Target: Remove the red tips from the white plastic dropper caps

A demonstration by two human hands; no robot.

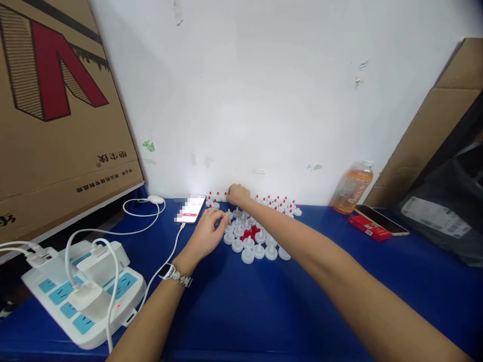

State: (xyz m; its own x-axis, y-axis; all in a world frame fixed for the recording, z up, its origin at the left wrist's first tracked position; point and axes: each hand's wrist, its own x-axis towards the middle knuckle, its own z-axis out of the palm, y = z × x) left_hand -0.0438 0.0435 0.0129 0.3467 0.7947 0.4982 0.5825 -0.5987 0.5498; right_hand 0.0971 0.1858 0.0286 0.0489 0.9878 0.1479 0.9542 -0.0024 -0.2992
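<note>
On the blue table [264,311], the left hand [207,235] pinched one white cap from the near cluster of white caps [253,246] beside the red tips [250,233], while the right hand [237,193], fingers curled with contents indiscernible, rested among the far capped pieces [281,203] near the phone [191,208].

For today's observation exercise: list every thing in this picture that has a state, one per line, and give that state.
phone: screen lit, cable plugged in.
power strip: red light on, several plugs in.
bottle: capped, upright, holding orange liquid.
second phone: screen dark, lying on a red box.
left hand: fingers on white caps.
right hand: closed among capped pieces.
</note>
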